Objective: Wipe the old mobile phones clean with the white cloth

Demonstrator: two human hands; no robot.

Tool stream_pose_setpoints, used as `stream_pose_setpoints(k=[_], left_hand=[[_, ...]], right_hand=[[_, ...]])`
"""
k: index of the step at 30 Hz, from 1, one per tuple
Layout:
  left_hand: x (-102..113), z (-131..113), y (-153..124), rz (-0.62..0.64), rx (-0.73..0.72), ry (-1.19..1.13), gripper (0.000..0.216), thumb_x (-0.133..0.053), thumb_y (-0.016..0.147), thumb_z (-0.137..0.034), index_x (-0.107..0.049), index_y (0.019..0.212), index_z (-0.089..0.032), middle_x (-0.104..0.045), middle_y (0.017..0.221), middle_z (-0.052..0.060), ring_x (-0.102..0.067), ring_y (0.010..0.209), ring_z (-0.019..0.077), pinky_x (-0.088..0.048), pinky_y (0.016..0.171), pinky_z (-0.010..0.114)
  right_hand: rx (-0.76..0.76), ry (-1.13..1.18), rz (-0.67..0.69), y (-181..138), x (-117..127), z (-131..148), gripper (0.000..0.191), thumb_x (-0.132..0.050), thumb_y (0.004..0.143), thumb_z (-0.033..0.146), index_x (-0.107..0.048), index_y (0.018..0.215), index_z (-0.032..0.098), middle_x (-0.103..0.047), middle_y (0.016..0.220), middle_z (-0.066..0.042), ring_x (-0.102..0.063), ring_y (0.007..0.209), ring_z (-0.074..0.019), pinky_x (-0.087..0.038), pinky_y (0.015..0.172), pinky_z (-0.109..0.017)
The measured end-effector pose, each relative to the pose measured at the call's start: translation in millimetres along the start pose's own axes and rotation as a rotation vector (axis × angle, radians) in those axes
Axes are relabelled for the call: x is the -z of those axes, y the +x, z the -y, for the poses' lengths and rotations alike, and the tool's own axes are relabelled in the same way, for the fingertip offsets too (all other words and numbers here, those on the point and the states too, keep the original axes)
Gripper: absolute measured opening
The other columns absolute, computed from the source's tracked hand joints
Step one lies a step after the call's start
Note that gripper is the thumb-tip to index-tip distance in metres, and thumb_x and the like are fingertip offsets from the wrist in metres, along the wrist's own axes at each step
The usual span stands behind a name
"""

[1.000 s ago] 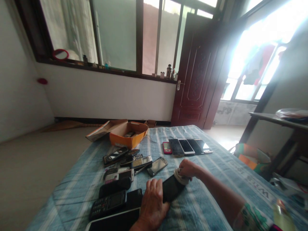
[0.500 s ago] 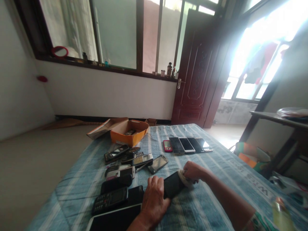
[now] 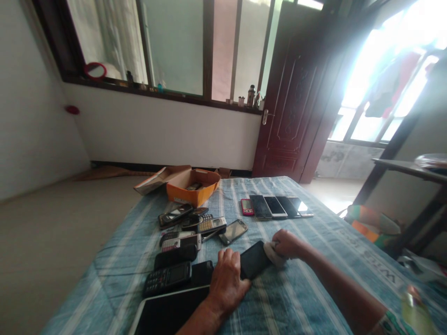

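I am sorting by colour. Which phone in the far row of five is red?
The small red phone at the row's left end; the other four phones are longer, with dark or white faces.

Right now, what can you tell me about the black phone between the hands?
The black phone is a slim slab with a dark, glossy, blank screen, lying face up and slanted on the blue striped cloth. The left hand grips its near end; the right hand presses a wadded white rag against its far end.
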State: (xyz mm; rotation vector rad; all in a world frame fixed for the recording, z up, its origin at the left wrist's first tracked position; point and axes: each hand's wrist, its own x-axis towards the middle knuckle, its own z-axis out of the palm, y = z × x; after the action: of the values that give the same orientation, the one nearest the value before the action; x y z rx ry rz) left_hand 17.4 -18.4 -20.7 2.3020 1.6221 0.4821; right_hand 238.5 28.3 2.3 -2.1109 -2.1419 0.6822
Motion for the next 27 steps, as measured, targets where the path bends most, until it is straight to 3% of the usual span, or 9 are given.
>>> stream_pose_setpoints(k=[4, 13, 22, 27], left_hand=[[0.7, 0.6, -0.2, -0.007, -0.005, 0.013, 0.025, -0.058, 0.061, -0.019, -0.056, 0.086, -0.018, -0.055, 0.097, 0.007, -0.047, 0.1, 0.0247, -0.038, 0.086, 0.031], [3.8, 0.2, -3.2, -0.015, -0.014, 0.002, 0.023, -0.058, 0.062, -0.021, -0.057, 0.085, -0.017, -0.057, 0.097, 0.008, -0.049, 0.098, 0.0247, -0.039, 0.083, 0.031], [6.2, -3.8, -1.0, 0.011, 0.002, 0.014, 0.024, -0.059, 0.061, -0.023, -0.058, 0.084, -0.017, -0.057, 0.097, 0.008, -0.048, 0.1, 0.0253, -0.039, 0.085, 0.031], [6.0, -1.2, -0.9, 0.01, -0.011, 0.026, 0.024, -0.059, 0.061, -0.023, -0.058, 0.084, -0.017, -0.057, 0.098, 0.008, -0.049, 0.099, 0.0251, -0.039, 0.085, 0.031]], right_hand=[[0.052, -0.039, -0.121, 6.0, -1.5, 10.1, 0.021, -0.051, 0.071, 0.012, -0.071, 0.077, 0.013, -0.071, 0.074, -0.006, -0.063, 0.071, -0.014, -0.031, 0.049, -0.019], [0.021, -0.157, -0.066, 6.3, -7.7, 20.0, 0.021, -0.055, 0.068, 0.016, -0.072, 0.078, 0.011, -0.071, 0.079, -0.016, -0.063, 0.067, -0.021, -0.031, 0.048, -0.024], [0.018, -0.19, -0.035, -28.1, -7.6, 12.5, 0.02, -0.053, 0.068, 0.015, -0.072, 0.075, 0.013, -0.07, 0.072, -0.011, -0.061, 0.062, -0.0179, -0.026, 0.047, -0.025], [0.032, -0.192, -0.166, -40.4, -16.9, 17.7, 0.021, -0.048, 0.077, 0.015, -0.068, 0.08, 0.015, -0.069, 0.083, -0.01, -0.061, 0.075, -0.0173, -0.028, 0.054, -0.026]])
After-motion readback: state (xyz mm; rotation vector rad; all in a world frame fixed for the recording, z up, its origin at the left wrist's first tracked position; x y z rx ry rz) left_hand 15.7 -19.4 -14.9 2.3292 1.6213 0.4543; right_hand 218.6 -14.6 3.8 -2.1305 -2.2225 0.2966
